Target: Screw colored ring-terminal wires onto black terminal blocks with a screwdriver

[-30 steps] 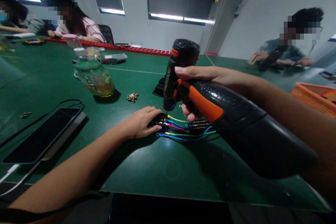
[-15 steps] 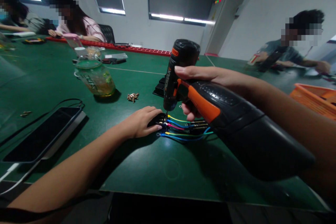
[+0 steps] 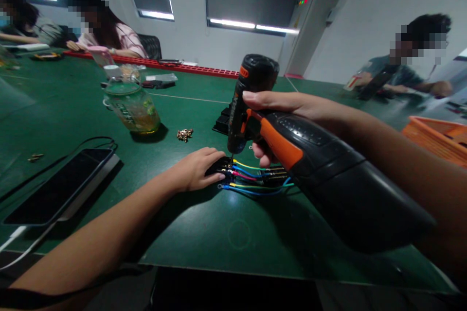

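My right hand (image 3: 272, 107) is wrapped round the grip of a black and orange cordless screwdriver (image 3: 310, 155), its nose pointing down. The thin bit meets a small black terminal block (image 3: 215, 169) on the table. My left hand (image 3: 197, 170) grips that block from the left, fingers over the far side and thumb on the near side. Yellow, blue and red wires (image 3: 248, 176) with ring lugs run rightward from it. One blue wire's ring lug (image 3: 220, 186) lies loose in front of the block. The tool hides part of the wires' right ends.
A small pile of brass-coloured screws (image 3: 185, 134) lies beyond my left hand. Farther left stand a jar of drink (image 3: 133, 112) and a phone (image 3: 62, 184) with cables. Black parts (image 3: 221, 120) sit behind the screwdriver. An orange basket (image 3: 434, 138) is at right. Other people sit across the table.
The screwdriver's rear end has shifted very slightly; its bit stays on the block. My left hand holds the same place. The person at right has moved a hand slightly.
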The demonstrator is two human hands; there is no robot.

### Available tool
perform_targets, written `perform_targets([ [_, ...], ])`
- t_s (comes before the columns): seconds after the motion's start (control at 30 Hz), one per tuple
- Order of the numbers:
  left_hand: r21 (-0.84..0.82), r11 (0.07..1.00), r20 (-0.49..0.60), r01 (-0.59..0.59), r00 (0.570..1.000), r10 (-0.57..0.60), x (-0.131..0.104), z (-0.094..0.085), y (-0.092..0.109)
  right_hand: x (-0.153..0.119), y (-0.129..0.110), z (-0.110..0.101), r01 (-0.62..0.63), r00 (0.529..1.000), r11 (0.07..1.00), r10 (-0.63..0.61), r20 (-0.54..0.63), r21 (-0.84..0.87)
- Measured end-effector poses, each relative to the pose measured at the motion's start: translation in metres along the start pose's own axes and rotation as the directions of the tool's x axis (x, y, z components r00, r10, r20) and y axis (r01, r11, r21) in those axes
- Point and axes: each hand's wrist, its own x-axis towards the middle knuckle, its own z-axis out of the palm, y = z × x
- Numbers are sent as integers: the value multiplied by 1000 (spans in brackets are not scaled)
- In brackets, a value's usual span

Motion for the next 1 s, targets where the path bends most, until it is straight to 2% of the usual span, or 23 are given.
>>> perform_targets([
  [0.2,-1,1000,0,-6,1000,6,1,0,0,-1,2,0,68,995,997,-71,-75,-44],
  [0.37,-3,1000,6,4,1000,-3,1,-1,0,0,3,-2,73,994,997,-75,-75,-29],
  [0.73,-8,1000,27,12,1000,-12,2,-3,2,4,2,1,65,997,988,-59,-42,141],
  [1.0,-30,999,34,18,999,-17,2,-2,2,5,5,5,51,988,976,-19,-152,211],
])
